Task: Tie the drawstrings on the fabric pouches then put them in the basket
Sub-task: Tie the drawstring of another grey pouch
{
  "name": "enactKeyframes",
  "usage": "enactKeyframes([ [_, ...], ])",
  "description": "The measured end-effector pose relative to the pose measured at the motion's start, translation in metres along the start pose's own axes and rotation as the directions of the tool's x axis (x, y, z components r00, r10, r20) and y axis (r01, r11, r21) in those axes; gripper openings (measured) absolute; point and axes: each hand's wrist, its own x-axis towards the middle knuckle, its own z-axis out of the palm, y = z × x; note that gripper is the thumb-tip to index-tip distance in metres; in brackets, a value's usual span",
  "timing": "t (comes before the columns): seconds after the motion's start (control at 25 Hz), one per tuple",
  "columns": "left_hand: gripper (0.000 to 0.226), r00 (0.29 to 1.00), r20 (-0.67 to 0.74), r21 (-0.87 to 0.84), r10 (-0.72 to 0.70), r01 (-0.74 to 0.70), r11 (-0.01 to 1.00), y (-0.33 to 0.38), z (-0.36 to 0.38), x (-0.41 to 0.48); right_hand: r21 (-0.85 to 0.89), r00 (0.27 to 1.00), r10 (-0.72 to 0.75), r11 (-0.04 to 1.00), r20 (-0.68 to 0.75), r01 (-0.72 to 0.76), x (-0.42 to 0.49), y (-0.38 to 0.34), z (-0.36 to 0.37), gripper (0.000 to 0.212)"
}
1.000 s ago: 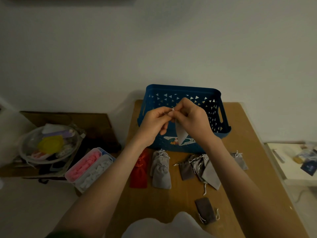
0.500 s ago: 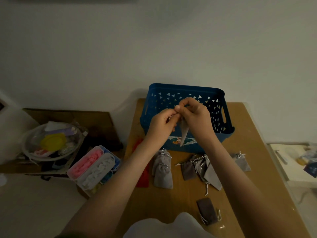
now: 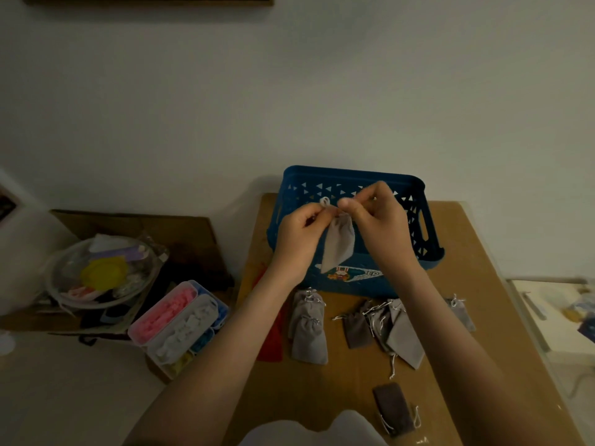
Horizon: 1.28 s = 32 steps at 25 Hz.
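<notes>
I see the left hand [image 3: 299, 239] and right hand [image 3: 376, 226] each pinching the drawstring [image 3: 325, 201] of a grey pouch [image 3: 338, 244] hanging before the blue basket [image 3: 354, 175] at 12 o'clock, fingers hiding its mouth, a red pouch [image 3: 272, 338] half-covered by the left forearm.

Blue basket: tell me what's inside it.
Blue basket: only its perforated far wall shows. Its floor is hidden by the near wall, left hand, right hand and grey pouch.

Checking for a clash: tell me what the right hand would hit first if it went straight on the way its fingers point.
Likely the left hand: the right hand, pinching the grey pouch by its drawstring, points left at it, barely apart. Depth is uncertain.
</notes>
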Motion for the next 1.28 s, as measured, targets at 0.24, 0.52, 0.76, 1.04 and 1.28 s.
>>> enactKeyframes([
  [0.24, 0.017, 0.964, 0.135, -0.303, -0.228, 0.259, 0.917, 0.006, -0.023, 0.015, -0.408, 0.942, -0.026, 0.897, 0.335, 0.17, 0.013, 0.017, -0.026, 0.022],
  [0.52, 0.021, 0.899, 0.36, -0.294, -0.249, 0.363, 0.884, 0.02, -0.023, 0.006, -0.407, 0.938, 0.097, 0.912, 0.334, 0.051, 0.012, 0.017, -0.032, 0.026],
  [0.76, 0.013, 0.925, 0.27, -0.056, -0.267, 0.292, 0.955, 0.015, -0.011, 0.009, 0.133, 0.919, 0.248, 0.945, 0.306, -0.3, 0.004, 0.004, -0.019, 0.034],
  [1.04, 0.019, 0.986, 0.07, 0.098, -0.154, 0.147, 0.984, 0.005, -0.001, 0.006, 0.035, 0.921, 0.074, 0.995, 0.382, -0.095, -0.003, 0.002, -0.012, 0.013],
  [1.28, 0.025, 0.995, 0.091, 0.386, 0.04, -0.072, 0.92, 0.01, 0.004, 0.002, -0.099, 0.971, 0.105, 0.991, 0.213, -0.086, 0.0, 0.007, -0.001, 0.012],
])
